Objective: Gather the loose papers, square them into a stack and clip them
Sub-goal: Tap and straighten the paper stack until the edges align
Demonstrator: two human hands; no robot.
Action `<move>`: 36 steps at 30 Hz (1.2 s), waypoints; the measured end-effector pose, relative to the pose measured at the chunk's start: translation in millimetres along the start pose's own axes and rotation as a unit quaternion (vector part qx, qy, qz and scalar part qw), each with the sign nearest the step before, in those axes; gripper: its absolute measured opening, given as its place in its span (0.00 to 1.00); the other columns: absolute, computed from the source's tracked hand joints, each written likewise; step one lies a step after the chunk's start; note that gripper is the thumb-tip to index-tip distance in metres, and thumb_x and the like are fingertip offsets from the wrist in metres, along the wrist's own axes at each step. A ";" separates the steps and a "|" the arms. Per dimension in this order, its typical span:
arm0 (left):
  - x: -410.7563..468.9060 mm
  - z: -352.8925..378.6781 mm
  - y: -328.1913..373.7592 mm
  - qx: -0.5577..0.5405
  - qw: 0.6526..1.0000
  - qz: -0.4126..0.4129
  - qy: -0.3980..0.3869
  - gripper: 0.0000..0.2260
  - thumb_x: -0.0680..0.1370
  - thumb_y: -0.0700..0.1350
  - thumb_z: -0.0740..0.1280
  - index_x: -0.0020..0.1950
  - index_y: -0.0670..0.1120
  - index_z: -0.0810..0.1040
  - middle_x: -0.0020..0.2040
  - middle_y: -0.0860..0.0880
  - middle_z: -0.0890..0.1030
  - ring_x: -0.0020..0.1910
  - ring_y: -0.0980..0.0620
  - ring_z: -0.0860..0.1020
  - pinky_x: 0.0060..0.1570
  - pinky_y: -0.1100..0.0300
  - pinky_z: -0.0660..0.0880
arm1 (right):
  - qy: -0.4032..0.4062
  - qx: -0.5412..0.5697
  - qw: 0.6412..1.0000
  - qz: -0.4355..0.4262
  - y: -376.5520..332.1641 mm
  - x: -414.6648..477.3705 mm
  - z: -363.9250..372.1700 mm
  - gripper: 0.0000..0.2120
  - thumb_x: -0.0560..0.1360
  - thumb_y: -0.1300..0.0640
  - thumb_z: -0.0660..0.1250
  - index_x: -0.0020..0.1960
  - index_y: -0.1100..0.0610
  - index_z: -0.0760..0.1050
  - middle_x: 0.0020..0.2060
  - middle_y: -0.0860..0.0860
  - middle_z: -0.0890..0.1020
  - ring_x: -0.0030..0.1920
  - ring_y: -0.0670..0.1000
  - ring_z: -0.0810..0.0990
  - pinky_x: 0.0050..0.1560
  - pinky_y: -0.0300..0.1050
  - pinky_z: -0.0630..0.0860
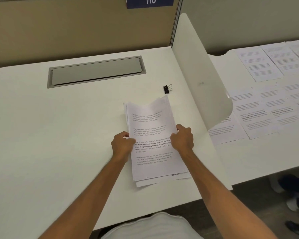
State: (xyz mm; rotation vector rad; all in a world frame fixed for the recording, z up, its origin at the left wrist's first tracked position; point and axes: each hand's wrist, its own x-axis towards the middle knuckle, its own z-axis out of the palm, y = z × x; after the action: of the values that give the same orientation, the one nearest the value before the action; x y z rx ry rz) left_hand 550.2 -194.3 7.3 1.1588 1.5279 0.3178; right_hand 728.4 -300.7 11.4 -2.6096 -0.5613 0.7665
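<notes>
A stack of printed white papers is held over the white desk, its far end lifted and slightly curled. The sheets are uneven; lower ones stick out at the near edge. My left hand grips the stack's left edge and my right hand grips its right edge, both about halfway along. A black binder clip lies on the desk just beyond the stack's far right corner, untouched.
A white divider panel stands to the right of the desk. Beyond it, several printed sheets are spread on the neighbouring desk. A grey cable hatch is set into the desktop at the back. The desk's near edge runs below my forearms.
</notes>
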 end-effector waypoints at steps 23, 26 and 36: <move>2.8 -4.2 -11.1 -0.130 0.983 -0.031 -0.122 0.16 0.77 0.31 0.69 0.62 0.46 0.79 0.54 0.45 0.86 0.51 0.42 0.85 0.50 0.47 0.83 | -0.039 0.115 0.991 0.048 6.5 17.3 -5.3 0.18 0.72 0.61 0.69 0.60 0.56 0.72 0.54 0.53 0.80 0.52 0.57 0.81 0.44 0.45 0.73; 1.7 0.4 -12.8 -0.081 0.993 0.004 -0.086 0.18 0.78 0.32 0.68 0.59 0.53 0.78 0.56 0.46 0.85 0.50 0.43 0.85 0.53 0.41 0.82 | -0.050 0.142 0.988 0.031 7.9 19.2 -3.9 0.15 0.72 0.59 0.70 0.57 0.57 0.71 0.51 0.52 0.78 0.48 0.55 0.79 0.44 0.45 0.73; -19.7 -58.0 3.9 -0.088 0.984 0.148 -0.048 0.20 0.77 0.31 0.68 0.61 0.54 0.79 0.52 0.55 0.86 0.50 0.48 0.86 0.49 0.52 0.83 | -0.228 0.411 0.881 -0.056 7.5 16.5 -14.6 0.31 0.68 0.56 0.79 0.67 0.55 0.71 0.59 0.56 0.83 0.59 0.59 0.83 0.55 0.56 0.81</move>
State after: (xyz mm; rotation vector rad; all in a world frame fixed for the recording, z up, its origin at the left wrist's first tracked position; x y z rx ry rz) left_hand 499.6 -186.1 41.0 1.2416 1.2167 0.5771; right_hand 751.6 -302.7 12.4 -1.6046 -0.3777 1.2565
